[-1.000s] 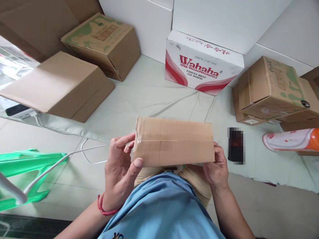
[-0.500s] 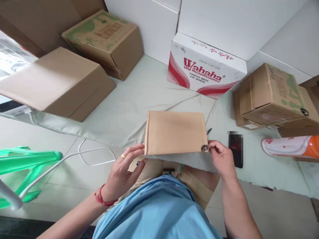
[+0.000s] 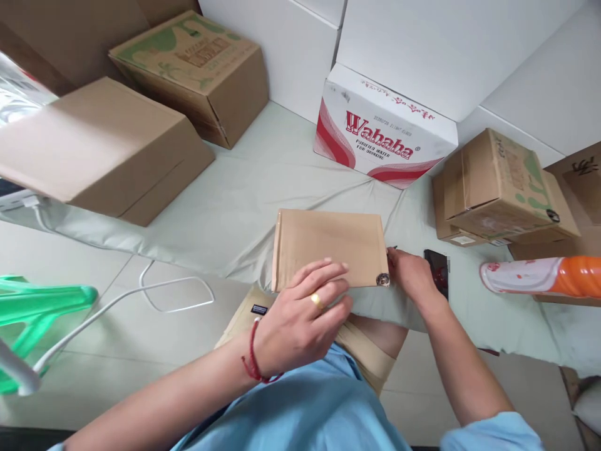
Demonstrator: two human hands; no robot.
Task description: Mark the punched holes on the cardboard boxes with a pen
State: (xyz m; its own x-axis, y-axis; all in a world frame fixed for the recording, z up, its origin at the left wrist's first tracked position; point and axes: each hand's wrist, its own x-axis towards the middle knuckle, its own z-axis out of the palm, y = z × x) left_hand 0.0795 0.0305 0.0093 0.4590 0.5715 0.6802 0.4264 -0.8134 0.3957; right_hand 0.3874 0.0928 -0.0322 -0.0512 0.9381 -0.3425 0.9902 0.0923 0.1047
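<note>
A small flat brown cardboard box (image 3: 328, 241) lies on the pale green sheet (image 3: 244, 194) in front of me. My left hand (image 3: 300, 319), with a gold ring and a red wrist cord, rests on the box's near edge with its fingers stretched out flat. My right hand (image 3: 408, 272) is at the box's right edge with its fingers curled. A small round dark object (image 3: 384, 279) sits at its thumb, by the box's near right corner. A thin dark tip (image 3: 392, 248) shows just beyond the fingers. What the right hand holds is hidden.
A black phone (image 3: 437, 270) lies just right of my right hand. Around the sheet stand a red-and-white Wahaha carton (image 3: 382, 134), brown cartons at left (image 3: 103, 144), back left (image 3: 197, 69) and right (image 3: 502, 185), an orange-and-white bag (image 3: 539, 275), a white cable (image 3: 154, 297) and a green stool (image 3: 37, 307).
The box, held up in both hands a second ago, now lies flat on the sheet. My left hand has moved right onto its near edge. My right hand stays at its right edge.
</note>
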